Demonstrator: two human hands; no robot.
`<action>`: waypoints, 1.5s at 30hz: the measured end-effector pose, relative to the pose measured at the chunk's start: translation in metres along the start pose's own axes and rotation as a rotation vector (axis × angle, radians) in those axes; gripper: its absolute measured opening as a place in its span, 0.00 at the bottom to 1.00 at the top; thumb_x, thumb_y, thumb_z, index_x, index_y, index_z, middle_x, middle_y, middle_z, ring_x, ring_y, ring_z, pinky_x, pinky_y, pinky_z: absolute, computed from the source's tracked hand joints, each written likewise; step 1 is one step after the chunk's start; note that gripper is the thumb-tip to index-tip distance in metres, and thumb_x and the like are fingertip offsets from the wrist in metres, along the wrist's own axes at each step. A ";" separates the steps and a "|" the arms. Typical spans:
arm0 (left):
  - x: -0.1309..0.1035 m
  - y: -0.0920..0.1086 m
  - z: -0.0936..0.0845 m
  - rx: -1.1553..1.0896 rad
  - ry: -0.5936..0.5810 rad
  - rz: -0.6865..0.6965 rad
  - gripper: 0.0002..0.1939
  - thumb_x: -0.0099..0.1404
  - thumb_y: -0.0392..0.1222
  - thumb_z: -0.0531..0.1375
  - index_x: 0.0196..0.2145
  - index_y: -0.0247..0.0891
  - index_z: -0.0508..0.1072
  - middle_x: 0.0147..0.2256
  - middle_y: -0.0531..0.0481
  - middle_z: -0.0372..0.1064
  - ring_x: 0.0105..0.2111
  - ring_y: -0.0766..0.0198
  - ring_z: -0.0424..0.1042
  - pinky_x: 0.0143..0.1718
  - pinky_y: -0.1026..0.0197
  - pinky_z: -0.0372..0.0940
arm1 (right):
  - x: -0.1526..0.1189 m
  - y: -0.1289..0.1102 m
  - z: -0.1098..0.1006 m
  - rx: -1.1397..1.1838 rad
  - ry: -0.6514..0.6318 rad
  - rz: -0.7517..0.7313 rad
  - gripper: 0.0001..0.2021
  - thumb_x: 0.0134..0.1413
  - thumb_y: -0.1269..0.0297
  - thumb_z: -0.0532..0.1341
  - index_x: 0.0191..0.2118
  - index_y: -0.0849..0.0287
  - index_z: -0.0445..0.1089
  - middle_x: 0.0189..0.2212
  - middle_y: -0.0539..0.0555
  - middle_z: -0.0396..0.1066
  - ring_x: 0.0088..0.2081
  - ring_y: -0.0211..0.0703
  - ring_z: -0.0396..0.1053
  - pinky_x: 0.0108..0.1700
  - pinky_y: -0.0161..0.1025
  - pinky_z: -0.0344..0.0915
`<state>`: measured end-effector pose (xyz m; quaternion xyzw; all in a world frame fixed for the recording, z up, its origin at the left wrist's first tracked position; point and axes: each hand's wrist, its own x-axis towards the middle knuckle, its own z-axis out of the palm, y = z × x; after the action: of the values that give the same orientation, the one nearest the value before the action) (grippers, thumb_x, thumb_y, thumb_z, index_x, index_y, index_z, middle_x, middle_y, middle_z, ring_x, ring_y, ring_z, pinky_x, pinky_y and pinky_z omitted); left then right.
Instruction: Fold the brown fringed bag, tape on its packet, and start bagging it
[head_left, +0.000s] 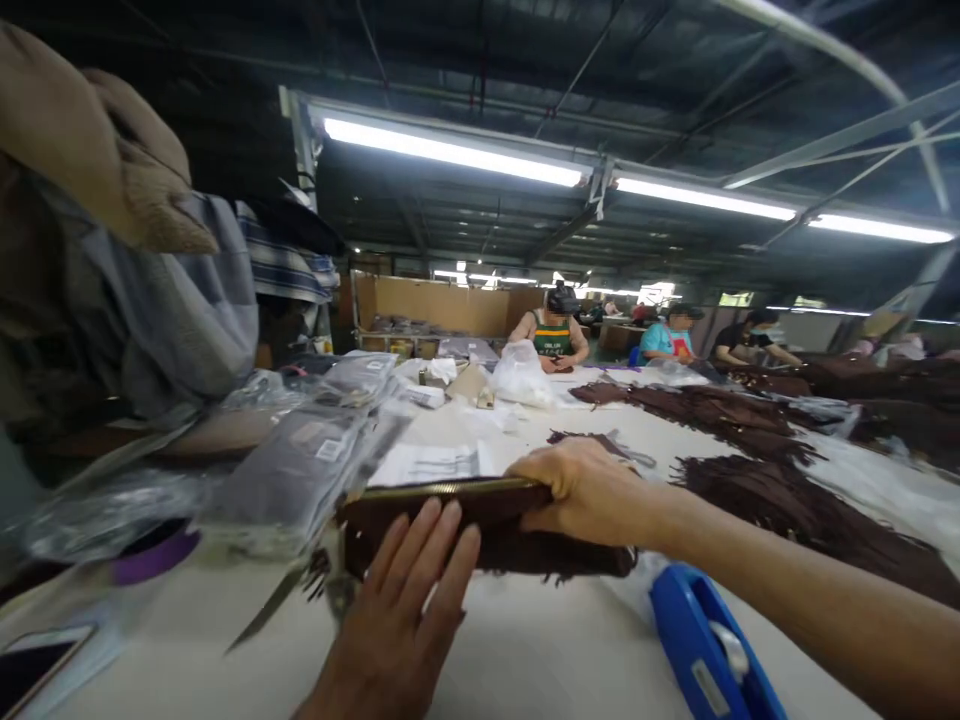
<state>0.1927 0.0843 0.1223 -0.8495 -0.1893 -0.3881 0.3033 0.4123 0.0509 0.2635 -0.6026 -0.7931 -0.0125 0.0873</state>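
Stack of brown pieces (495,535) is lying near-centre on the table (525,650). Right hand (589,490) is gripping its top edge, fingers curled; left hand (405,600) is pressing flat, fingers spread. Edges are better kept squared.

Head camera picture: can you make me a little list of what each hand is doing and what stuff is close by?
left hand: flat, fingers spread, pressed on the brown pouch
right hand: gripping the pouch's top edge by the gold zipper
near right arm: blue tape dispenser
beside pouch: bagged packets
table: pale, with brown fringed pieces
far end: people seated
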 end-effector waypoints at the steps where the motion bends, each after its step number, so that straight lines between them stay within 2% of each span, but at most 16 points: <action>1: 0.008 -0.004 -0.011 0.018 -0.083 -0.019 0.30 0.61 0.36 0.54 0.60 0.33 0.52 0.56 0.38 0.59 0.56 0.50 0.59 0.56 0.45 0.54 | -0.007 -0.018 0.010 0.052 -0.051 -0.015 0.07 0.39 0.65 0.67 0.29 0.56 0.72 0.22 0.45 0.69 0.27 0.34 0.65 0.28 0.30 0.51; 3: 0.018 -0.012 -0.033 -0.014 -0.402 -0.149 0.30 0.57 0.32 0.55 0.58 0.32 0.56 0.46 0.40 0.69 0.45 0.52 0.69 0.48 0.48 0.61 | -0.021 -0.044 0.031 0.160 -0.139 -0.011 0.08 0.38 0.64 0.68 0.28 0.57 0.71 0.21 0.44 0.67 0.26 0.33 0.64 0.27 0.29 0.51; 6: 0.011 -0.018 -0.063 -0.214 -0.880 -0.374 0.18 0.51 0.33 0.57 0.42 0.38 0.70 0.35 0.49 0.73 0.35 0.57 0.71 0.36 0.58 0.62 | -0.040 -0.064 0.057 0.273 -0.240 0.020 0.09 0.38 0.63 0.68 0.29 0.57 0.72 0.20 0.43 0.66 0.25 0.32 0.64 0.27 0.28 0.52; 7: 0.005 -0.018 -0.070 -0.275 -0.960 -0.421 0.12 0.50 0.34 0.58 0.35 0.40 0.72 0.33 0.51 0.73 0.35 0.58 0.71 0.33 0.60 0.61 | -0.045 -0.066 0.065 0.287 -0.271 0.025 0.10 0.38 0.62 0.69 0.30 0.57 0.73 0.20 0.44 0.66 0.25 0.32 0.64 0.27 0.28 0.53; 9: -0.009 -0.017 -0.077 -0.327 -1.025 -0.457 0.05 0.49 0.37 0.58 0.27 0.41 0.71 0.30 0.53 0.73 0.33 0.59 0.71 0.30 0.62 0.58 | -0.057 -0.068 0.081 0.303 -0.341 0.023 0.15 0.35 0.58 0.70 0.34 0.56 0.73 0.23 0.44 0.68 0.26 0.34 0.64 0.26 0.28 0.54; 12: -0.025 -0.012 -0.078 -0.293 -1.047 -0.423 0.04 0.49 0.37 0.57 0.25 0.41 0.71 0.28 0.51 0.73 0.32 0.58 0.71 0.29 0.62 0.56 | -0.072 -0.067 0.108 0.273 -0.454 0.034 0.23 0.30 0.60 0.71 0.40 0.53 0.73 0.26 0.44 0.71 0.28 0.35 0.66 0.26 0.28 0.55; 15: -0.030 -0.010 -0.076 -0.306 -1.089 -0.349 0.05 0.48 0.37 0.59 0.26 0.41 0.72 0.29 0.49 0.73 0.33 0.55 0.72 0.29 0.61 0.57 | -0.081 -0.069 0.133 0.183 -0.496 0.073 0.17 0.34 0.67 0.68 0.37 0.56 0.75 0.24 0.46 0.72 0.26 0.36 0.67 0.25 0.28 0.55; 18: -0.034 -0.013 -0.077 -0.293 -1.141 -0.258 0.07 0.45 0.34 0.61 0.26 0.38 0.73 0.31 0.44 0.74 0.35 0.50 0.72 0.31 0.58 0.59 | -0.085 -0.067 0.141 0.107 -0.450 0.081 0.12 0.37 0.70 0.64 0.34 0.57 0.76 0.24 0.49 0.73 0.28 0.38 0.68 0.27 0.30 0.56; 21: -0.042 -0.022 -0.078 -0.244 -1.147 -0.222 0.07 0.46 0.28 0.58 0.25 0.35 0.73 0.29 0.40 0.74 0.35 0.47 0.72 0.37 0.52 0.59 | -0.085 -0.060 0.134 0.048 -0.391 0.085 0.11 0.38 0.72 0.62 0.32 0.58 0.76 0.25 0.52 0.74 0.30 0.41 0.69 0.29 0.32 0.56; 25: -0.050 -0.037 -0.074 -0.227 -1.094 -0.285 0.08 0.49 0.27 0.53 0.23 0.36 0.70 0.26 0.43 0.72 0.33 0.51 0.72 0.41 0.50 0.57 | -0.080 -0.045 0.120 0.002 -0.360 0.120 0.10 0.36 0.72 0.63 0.30 0.56 0.76 0.24 0.52 0.74 0.29 0.42 0.69 0.28 0.33 0.55; 29: -0.045 -0.054 -0.062 -0.272 -1.009 -0.450 0.07 0.48 0.28 0.52 0.24 0.37 0.66 0.28 0.47 0.70 0.33 0.57 0.70 0.34 0.58 0.58 | -0.072 -0.034 0.107 -0.025 -0.320 0.140 0.10 0.37 0.70 0.63 0.30 0.55 0.76 0.23 0.51 0.73 0.28 0.40 0.69 0.27 0.32 0.54; 32: -0.040 -0.063 -0.052 -0.363 -0.992 -0.577 0.07 0.45 0.30 0.54 0.25 0.37 0.64 0.25 0.53 0.66 0.30 0.63 0.68 0.26 0.65 0.55 | -0.066 -0.028 0.096 -0.046 -0.288 0.148 0.09 0.37 0.70 0.64 0.30 0.55 0.76 0.24 0.51 0.73 0.29 0.40 0.69 0.28 0.32 0.55; 36: -0.040 -0.064 -0.042 -0.469 -0.995 -0.674 0.12 0.45 0.30 0.55 0.31 0.35 0.65 0.25 0.57 0.63 0.28 0.66 0.67 0.24 0.68 0.56 | -0.060 -0.021 0.091 -0.077 -0.268 0.165 0.08 0.39 0.68 0.64 0.31 0.55 0.76 0.25 0.52 0.74 0.31 0.42 0.70 0.29 0.33 0.55; 39: -0.040 -0.060 -0.038 -0.507 -1.019 -0.660 0.15 0.43 0.31 0.59 0.33 0.35 0.67 0.25 0.58 0.64 0.28 0.66 0.67 0.25 0.69 0.56 | -0.056 -0.017 0.093 -0.102 -0.269 0.165 0.08 0.40 0.67 0.64 0.31 0.56 0.76 0.26 0.53 0.74 0.32 0.44 0.71 0.29 0.34 0.56; 42: -0.035 -0.063 -0.038 -0.483 -1.044 -0.595 0.09 0.42 0.33 0.61 0.26 0.36 0.70 0.21 0.59 0.62 0.27 0.65 0.67 0.25 0.68 0.54 | -0.051 -0.017 0.092 -0.141 -0.263 0.159 0.08 0.42 0.67 0.63 0.32 0.56 0.76 0.27 0.54 0.75 0.32 0.44 0.71 0.29 0.34 0.56; 45: -0.022 -0.077 -0.039 -0.402 -1.021 -0.509 0.05 0.48 0.32 0.57 0.24 0.37 0.71 0.20 0.56 0.63 0.26 0.65 0.67 0.26 0.67 0.53 | -0.043 -0.018 0.087 -0.188 -0.217 0.146 0.08 0.45 0.68 0.60 0.34 0.57 0.75 0.29 0.56 0.75 0.34 0.46 0.71 0.32 0.35 0.57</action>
<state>0.1149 0.1138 0.1541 -0.8970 -0.4312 -0.0202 -0.0949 0.3952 0.0155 0.1729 -0.6622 -0.7472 -0.0153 -0.0551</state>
